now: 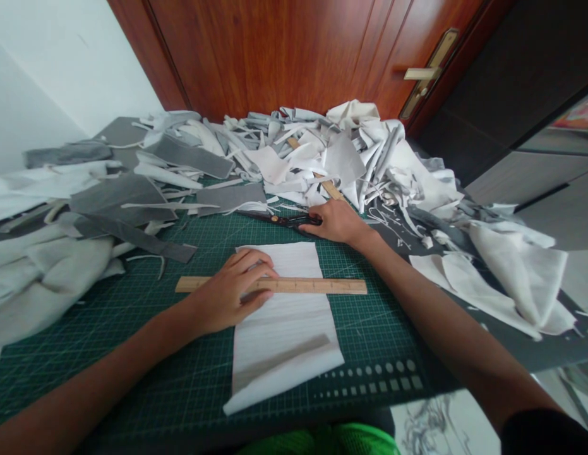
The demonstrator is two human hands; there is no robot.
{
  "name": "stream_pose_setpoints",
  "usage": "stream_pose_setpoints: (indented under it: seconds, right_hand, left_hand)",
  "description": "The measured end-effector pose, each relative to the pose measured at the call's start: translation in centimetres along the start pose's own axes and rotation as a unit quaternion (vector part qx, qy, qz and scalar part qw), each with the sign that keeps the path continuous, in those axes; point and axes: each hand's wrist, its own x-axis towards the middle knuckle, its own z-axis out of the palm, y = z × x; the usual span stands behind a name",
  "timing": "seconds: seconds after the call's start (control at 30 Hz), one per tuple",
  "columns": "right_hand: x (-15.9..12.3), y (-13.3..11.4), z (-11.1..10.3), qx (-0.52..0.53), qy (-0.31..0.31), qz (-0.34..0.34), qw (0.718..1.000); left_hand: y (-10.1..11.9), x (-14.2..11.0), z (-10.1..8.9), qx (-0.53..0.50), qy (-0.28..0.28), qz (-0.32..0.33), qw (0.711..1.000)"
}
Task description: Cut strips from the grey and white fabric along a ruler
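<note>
white cloth [298, 322], a long piece, laid lengthwise at the centre of the frame and running toward the bottom; its near end is folded up in a slanting flap, grey shadow on the cloth beside it. a pale wooden ruler [312, 286] crosses it from side to side, sticking out past both edges.

left hand [246, 284], centre of the frame, palm down over the ruler: grip spread, fingers on the far side and thumb on the near side, the hand resting on ruler and cloth.

right hand [334, 221], just above and to the right of centre: grip closed about the handles of black scissors [287, 220]. blades point to the left of the frame, near the far edge of the cloth but apart from it. cannot tell whether the scissors are raised at all. a black sleeve [535, 436] shows in the lower right corner.

under all this, a green gridded mat [379, 322], rows of pale dots and squares along its lower right part. dark counter [521, 354] visible at the right.

white and grey scraps [341, 158] heaped across the upper middle, a wooden strip [330, 189] poking out of the heap; grey offcuts [118, 197] at the left. behind, a reddish-brown door [275, 57] with a brass-coloured handle [422, 74], upper right.
</note>
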Motion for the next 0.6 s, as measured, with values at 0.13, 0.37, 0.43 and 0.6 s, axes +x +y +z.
stream_pose_setpoints:
  seconds: [0.13,0.37,0.43,0.6]
  right_hand:
    - [-0.1,-0.1,0.0,-0.009,0.001,0.002,1.0]
    - [-0.2,-0.1,0.0,-0.015,0.001,0.003,1.0]
    - [-0.1,0.0,0.1,-0.014,0.0,0.001,1.0]
    - [-0.1,0.3,0.3,-0.009,0.0,-0.004,1.0]
  left_hand:
    - [-0.1,0.0,-0.7,0.005,-0.019,0.015,1.0]
    - [0.1,-0.3,-1.0,0.01,-0.035,0.029,0.999]
    - [0.1,-0.4,-1.1,0.014,-0.04,0.028,0.999]
    - [0.4,-0.6,-1.2,0.026,-0.049,0.022,0.998]
